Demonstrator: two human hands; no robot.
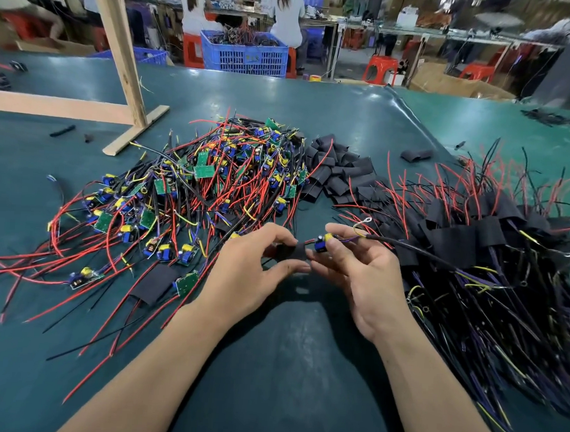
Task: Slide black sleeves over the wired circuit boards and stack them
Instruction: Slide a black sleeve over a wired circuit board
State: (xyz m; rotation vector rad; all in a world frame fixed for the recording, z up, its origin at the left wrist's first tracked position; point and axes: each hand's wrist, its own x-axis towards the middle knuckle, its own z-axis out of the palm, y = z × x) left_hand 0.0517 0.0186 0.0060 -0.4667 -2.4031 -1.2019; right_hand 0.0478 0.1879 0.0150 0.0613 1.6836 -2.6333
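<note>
My left hand [258, 267] pinches a black sleeve [291, 252] above the green mat. My right hand [350, 262] pinches a wired circuit board [323, 242] with a blue and yellow part, its end at the sleeve's mouth; its black cable and ring terminal trail off to the right. A big pile of bare wired boards [206, 185] with red and black wires lies to the left. Loose black sleeves [335, 175] are heaped behind the hands. Sleeved boards [473, 245] are stacked on the right.
A wooden frame [120, 58] stands on the green table [285, 364] at back left. One sleeved board [156, 283] lies near my left forearm. A stray sleeve [416, 155] lies at back right. People sit beyond a blue crate [246, 53].
</note>
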